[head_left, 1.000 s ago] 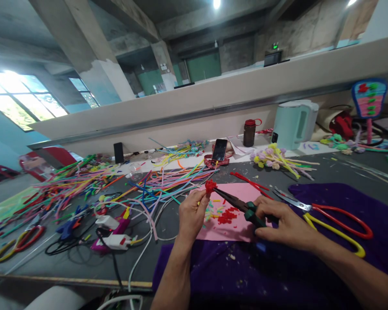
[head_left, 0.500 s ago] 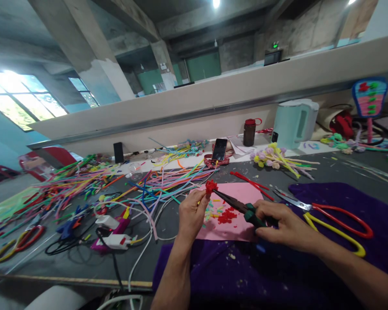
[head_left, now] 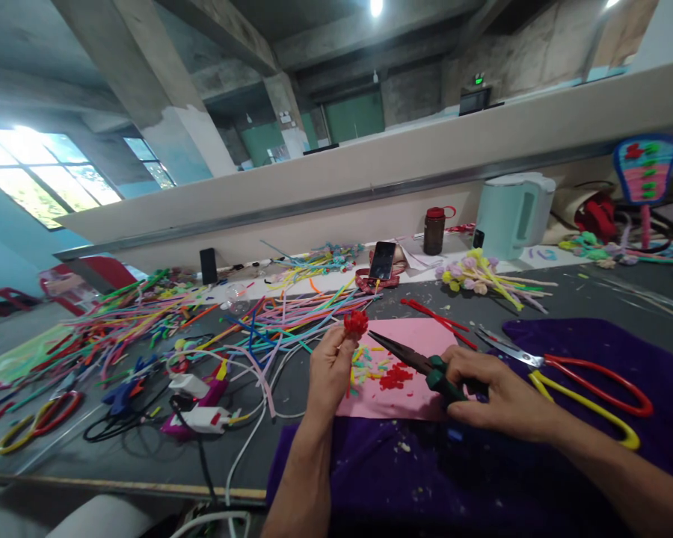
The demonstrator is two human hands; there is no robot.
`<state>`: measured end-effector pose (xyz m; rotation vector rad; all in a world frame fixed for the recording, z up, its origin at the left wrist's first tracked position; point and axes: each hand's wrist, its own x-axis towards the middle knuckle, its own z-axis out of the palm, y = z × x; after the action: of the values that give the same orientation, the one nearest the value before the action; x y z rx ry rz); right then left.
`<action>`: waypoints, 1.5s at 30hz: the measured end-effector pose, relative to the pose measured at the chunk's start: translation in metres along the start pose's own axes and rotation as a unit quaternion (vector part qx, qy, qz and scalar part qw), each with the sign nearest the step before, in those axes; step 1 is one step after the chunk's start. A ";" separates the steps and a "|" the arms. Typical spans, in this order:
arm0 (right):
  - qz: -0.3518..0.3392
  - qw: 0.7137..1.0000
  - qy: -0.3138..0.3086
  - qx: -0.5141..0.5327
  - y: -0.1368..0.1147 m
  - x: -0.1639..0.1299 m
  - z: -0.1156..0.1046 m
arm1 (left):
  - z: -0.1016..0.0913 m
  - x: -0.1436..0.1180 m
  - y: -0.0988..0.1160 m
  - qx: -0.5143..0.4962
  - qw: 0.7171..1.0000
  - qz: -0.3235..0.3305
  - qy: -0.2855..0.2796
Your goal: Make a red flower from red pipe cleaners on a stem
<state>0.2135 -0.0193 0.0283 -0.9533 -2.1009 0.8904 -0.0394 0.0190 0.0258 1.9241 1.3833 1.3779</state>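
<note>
A long dark surface [head_left: 117,456] runs across the room. Behind it, at 12 o'clock, stands a low pale wall [head_left: 336,187]. Big grey pillars [head_left: 162,112] hold up the concrete ceiling. A bright window [head_left: 45,168] glows at 9 o'clock, and a round lamp [head_left: 376,6] shines overhead.

a small fuzzy red pipe-cleaner flower [head_left: 356,322] stands upright above the pink paper sheet's left edge, its stem hidden. the green-handled long-nose pliers [head_left: 412,360] lie slanted, closed dark tips pointing at the flower, just apart from it.
</note>
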 end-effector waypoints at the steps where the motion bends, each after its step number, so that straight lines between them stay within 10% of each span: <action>1: -0.006 1.000 -0.001 -0.010 -0.001 0.000 0.000 | 0.000 0.000 0.000 -0.018 1.000 -0.017 -0.005; 45: -0.016 0.997 0.018 -0.072 0.000 -0.001 -0.007 | 0.000 -0.001 0.000 0.100 0.993 0.059 -0.036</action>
<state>0.2198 -0.0182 0.0324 -0.9985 -2.1658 0.7081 -0.0391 0.0180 0.0250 2.1950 1.4398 1.2475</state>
